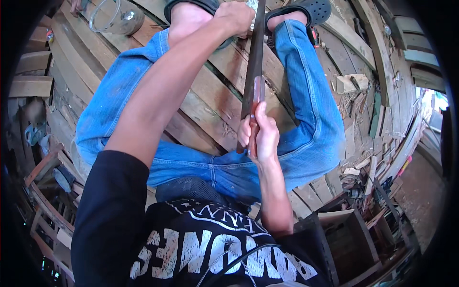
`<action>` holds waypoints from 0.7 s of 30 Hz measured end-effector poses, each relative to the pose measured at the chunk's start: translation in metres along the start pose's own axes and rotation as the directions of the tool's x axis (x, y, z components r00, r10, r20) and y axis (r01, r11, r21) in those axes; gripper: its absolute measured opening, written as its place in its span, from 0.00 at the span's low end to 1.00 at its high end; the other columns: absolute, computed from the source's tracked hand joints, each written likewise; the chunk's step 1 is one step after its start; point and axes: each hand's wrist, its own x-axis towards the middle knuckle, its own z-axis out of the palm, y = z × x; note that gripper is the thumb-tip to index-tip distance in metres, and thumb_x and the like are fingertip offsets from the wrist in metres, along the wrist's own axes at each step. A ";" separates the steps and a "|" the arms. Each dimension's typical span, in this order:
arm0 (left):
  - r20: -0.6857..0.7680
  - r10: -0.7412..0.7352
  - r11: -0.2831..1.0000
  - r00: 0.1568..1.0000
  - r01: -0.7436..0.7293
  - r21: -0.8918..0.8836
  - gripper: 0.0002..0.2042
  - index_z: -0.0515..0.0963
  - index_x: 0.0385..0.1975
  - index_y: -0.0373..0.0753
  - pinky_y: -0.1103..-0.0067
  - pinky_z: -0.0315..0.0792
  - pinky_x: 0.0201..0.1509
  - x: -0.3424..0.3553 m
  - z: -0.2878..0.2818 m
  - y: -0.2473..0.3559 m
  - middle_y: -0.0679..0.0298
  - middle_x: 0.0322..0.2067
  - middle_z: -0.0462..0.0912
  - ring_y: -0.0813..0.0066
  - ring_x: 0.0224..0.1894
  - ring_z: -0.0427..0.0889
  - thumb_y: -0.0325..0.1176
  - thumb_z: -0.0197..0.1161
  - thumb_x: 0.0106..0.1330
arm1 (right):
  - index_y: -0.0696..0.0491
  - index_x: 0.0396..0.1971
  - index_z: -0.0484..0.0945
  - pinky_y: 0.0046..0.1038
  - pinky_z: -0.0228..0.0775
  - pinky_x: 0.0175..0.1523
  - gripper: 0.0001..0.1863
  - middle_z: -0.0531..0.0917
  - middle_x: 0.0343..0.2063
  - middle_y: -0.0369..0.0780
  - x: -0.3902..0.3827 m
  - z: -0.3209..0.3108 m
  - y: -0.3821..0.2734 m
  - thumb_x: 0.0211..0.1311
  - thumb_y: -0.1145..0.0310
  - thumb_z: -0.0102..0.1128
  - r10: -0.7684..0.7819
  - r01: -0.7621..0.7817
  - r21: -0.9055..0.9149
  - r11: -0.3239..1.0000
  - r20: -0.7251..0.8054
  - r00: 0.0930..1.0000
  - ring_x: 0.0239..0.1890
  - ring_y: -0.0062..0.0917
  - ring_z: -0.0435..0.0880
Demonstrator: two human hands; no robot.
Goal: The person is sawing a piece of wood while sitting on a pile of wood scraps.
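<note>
A long, dark, straight-edged blade [256, 52] runs up the middle of the head view, between my feet. My right hand [264, 134] is closed around the reddish-brown handle [253, 139] at its near end, thumb lying along it. Whether this is a saw or a big knife, I cannot tell. Far off, my left hand [234, 18] is a closed fist just left of the blade's far part. Its fingertips and anything inside them are hidden. Something shiny and silvery [251, 5] shows beside that fist.
I sit on a plank floor [205, 95], legs bent around the blade. A clear round container [128, 21] stands far left. Wood offcuts [353, 83] and a long beam [370, 43] lie on the right. A wooden box [349, 246] is near right, with scraps behind it.
</note>
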 end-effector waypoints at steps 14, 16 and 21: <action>-0.164 0.025 0.999 0.986 -0.018 0.043 0.12 0.82 0.32 0.36 0.66 0.77 0.45 -0.005 0.016 -0.008 0.50 0.37 0.83 0.55 0.41 0.83 0.36 0.66 0.50 | 0.51 0.09 0.68 0.23 0.55 0.16 0.34 0.68 0.07 0.34 -0.001 0.024 0.008 0.67 0.40 0.41 -0.141 0.111 -0.282 0.953 -0.090 0.986 0.10 0.19 0.66; -0.180 0.056 0.998 0.982 -0.052 0.028 0.10 0.82 0.32 0.36 0.65 0.77 0.45 -0.009 0.012 -0.002 0.49 0.36 0.83 0.54 0.42 0.83 0.30 0.60 0.51 | 0.51 0.12 0.68 0.23 0.55 0.16 0.32 0.69 0.09 0.34 -0.004 0.026 0.021 0.67 0.40 0.42 -0.108 0.078 -0.229 0.970 -0.120 0.987 0.10 0.19 0.67; -0.209 0.086 0.994 0.974 -0.070 0.081 0.10 0.82 0.33 0.37 0.65 0.77 0.46 -0.011 0.023 -0.002 0.49 0.37 0.83 0.54 0.43 0.83 0.32 0.62 0.51 | 0.50 0.13 0.67 0.22 0.55 0.17 0.31 0.69 0.10 0.34 -0.012 0.021 0.044 0.67 0.40 0.43 -0.189 0.165 -0.201 0.966 -0.109 0.976 0.10 0.19 0.66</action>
